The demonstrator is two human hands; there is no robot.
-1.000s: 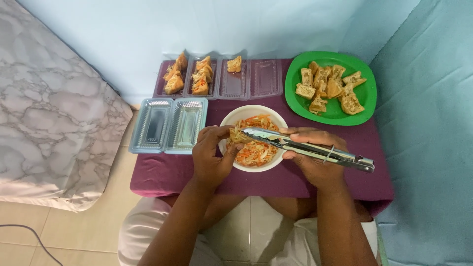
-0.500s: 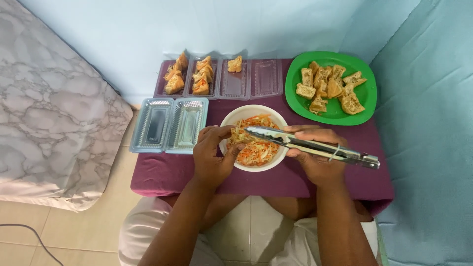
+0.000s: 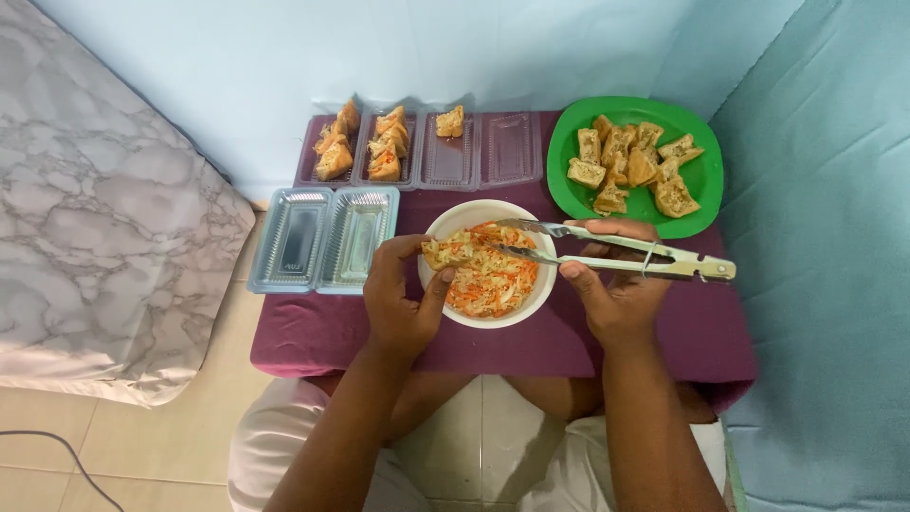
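Observation:
My left hand [image 3: 401,299] holds a fried tofu piece [image 3: 447,250] over the left rim of a white bowl [image 3: 490,318] filled with shredded carrot and cabbage salad [image 3: 493,280]. My right hand [image 3: 616,284] grips metal tongs [image 3: 616,251] whose tips point left over the salad, close to the tofu piece. The bowl stands on a small table with a purple cloth [image 3: 322,327].
A green plate [image 3: 706,175] of fried tofu pieces sits at the back right. Clear plastic trays [image 3: 427,152] at the back hold stuffed pieces; two empty trays [image 3: 322,237] lie at left. A marbled mattress [image 3: 85,218] is to the left, blue fabric [image 3: 825,246] to the right.
The tongs have lifted slightly and shifted right above the salad. My left hand keeps the tofu piece at the bowl's rim.

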